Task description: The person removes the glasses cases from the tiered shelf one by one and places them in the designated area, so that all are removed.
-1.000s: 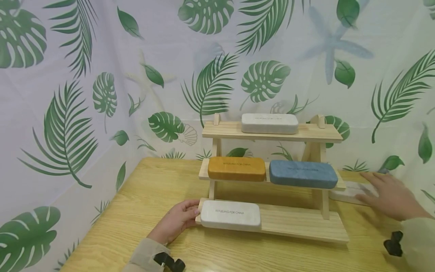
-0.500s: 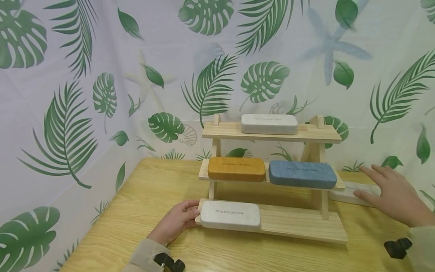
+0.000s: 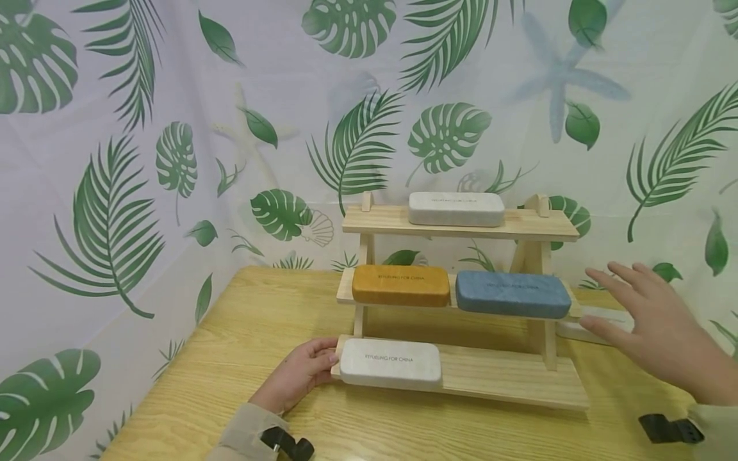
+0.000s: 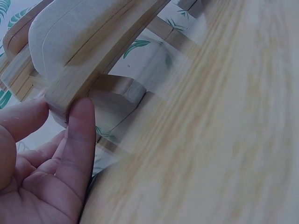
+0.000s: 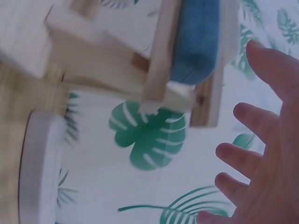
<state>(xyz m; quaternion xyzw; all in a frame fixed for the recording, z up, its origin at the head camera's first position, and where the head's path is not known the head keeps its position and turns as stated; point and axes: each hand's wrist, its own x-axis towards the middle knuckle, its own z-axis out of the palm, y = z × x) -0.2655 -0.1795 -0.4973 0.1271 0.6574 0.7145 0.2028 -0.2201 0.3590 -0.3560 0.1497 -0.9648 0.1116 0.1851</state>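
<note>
**A:** Why is the left hand (image 3: 302, 374) parked at the end of the wooden rack (image 3: 507, 384) like that?

**B:** Looks like bracing to me. The fingers curl against the left end of the bottom shelf, right beside the white case (image 3: 391, 365) lying there. In the wrist view the fingertips (image 4: 79, 121) press on the end of the shelf board itself, not on the case, so it reads as steadying the rack rather than gripping the case.

**A:** And the right hand (image 3: 657, 326)?

**B:** In the air, fingers spread and straight, holding nothing. It hovers near the right end of the middle shelf, close to the blue case (image 3: 513, 294) but apart from it. Below and behind it a flat white case (image 3: 594, 323) lies on the table (image 3: 230, 358), just off the rack's right leg; the hand isn't touching that one either.

**A:** What about the rest of the rack?

**B:** One case per spot, long side facing out. The orange case (image 3: 400, 285) sits left of the blue one on the middle shelf, nearly touching it. A grey-white case (image 3: 457, 209) sits centred on the top shelf. The right half of the bottom shelf is bare wood.
</note>
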